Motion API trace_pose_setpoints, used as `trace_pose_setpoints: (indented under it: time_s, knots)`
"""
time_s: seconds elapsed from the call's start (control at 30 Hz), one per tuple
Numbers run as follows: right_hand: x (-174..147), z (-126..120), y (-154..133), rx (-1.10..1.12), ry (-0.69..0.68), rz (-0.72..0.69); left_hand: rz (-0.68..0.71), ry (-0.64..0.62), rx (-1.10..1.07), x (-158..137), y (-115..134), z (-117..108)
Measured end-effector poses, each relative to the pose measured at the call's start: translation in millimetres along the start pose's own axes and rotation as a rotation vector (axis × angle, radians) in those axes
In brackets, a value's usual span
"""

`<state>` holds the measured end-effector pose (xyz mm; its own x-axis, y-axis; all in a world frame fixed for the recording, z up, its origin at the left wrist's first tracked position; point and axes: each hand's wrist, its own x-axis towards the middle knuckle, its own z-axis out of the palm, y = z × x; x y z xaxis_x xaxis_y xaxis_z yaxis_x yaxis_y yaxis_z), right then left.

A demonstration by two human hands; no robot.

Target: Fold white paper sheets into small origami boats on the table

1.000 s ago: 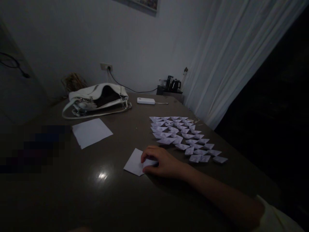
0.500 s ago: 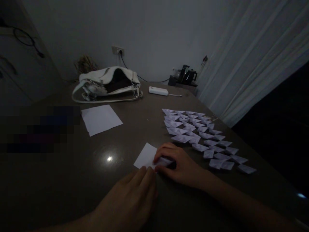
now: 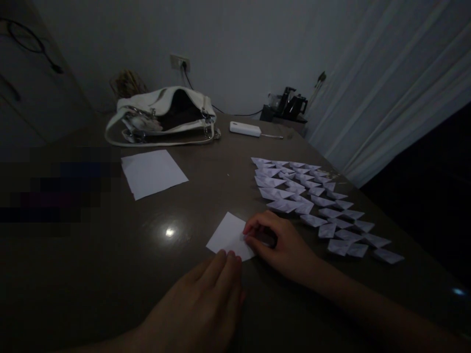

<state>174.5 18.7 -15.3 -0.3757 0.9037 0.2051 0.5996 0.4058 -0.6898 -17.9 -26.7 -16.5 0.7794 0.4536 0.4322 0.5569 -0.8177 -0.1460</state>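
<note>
A small piece of white paper (image 3: 228,234) lies on the dark table, its lower edge toward me. My right hand (image 3: 270,238) has thumb and forefinger pinched together on the paper's right side and covers that corner. From below, my left hand (image 3: 211,289) rests its outstretched fingertips on the near edge, pressing it to the tabletop. Just beyond my right hand stand several rows of folded paper boats (image 3: 294,189). A larger flat sheet of paper (image 3: 153,174) lies farther off to the left.
A white handbag (image 3: 165,117) with its mouth open sits at the back of the table (image 3: 206,171). Right of it lies a white power bank (image 3: 245,129) with a short cable. A black kettle (image 3: 295,106) stands at the far corner, beside a pale curtain (image 3: 371,98).
My right hand has shifted slightly right and its fingertips now pinch together, exposing more of the paper. The left hand stays at the near edge. The view has tilted a little downward.
</note>
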Motion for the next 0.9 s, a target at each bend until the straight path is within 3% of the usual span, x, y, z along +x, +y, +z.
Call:
trace_pose_setpoints:
  time_s: [0.9]
  knots:
    - [1.7,-1.4,0.4,0.002,-0.040,-0.009,0.017,-0.058,0.007,-1.5,-3.6,-1.5]
